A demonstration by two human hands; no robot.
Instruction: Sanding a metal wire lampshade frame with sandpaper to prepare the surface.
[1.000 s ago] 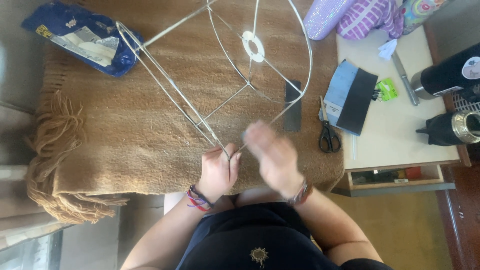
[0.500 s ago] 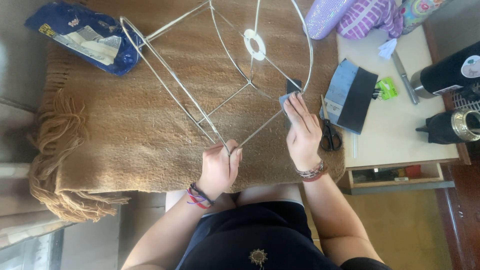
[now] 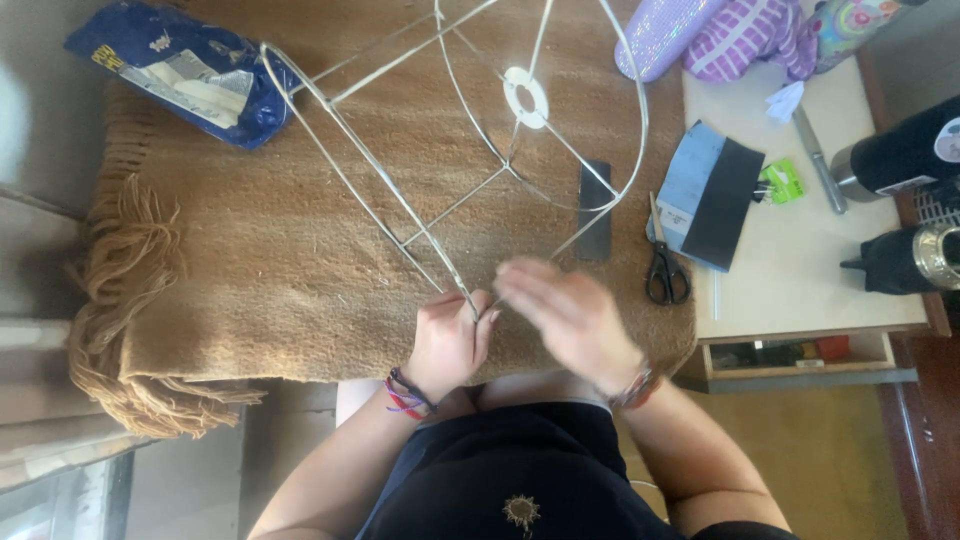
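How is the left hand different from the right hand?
The left hand is sharp in the picture and pinches the wire lampshade frame at its lower ring; the right hand is blurred, and I cannot tell whether it grips anything. The left hand is curled in a fist; the right hand looks flatter, fingers stretched toward the frame. Both wear bracelets and work over the brown blanket.

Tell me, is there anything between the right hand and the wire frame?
Nothing visible. The right hand, blurred, is beside the left hand, which grips the wire frame at its near corner over the brown blanket.
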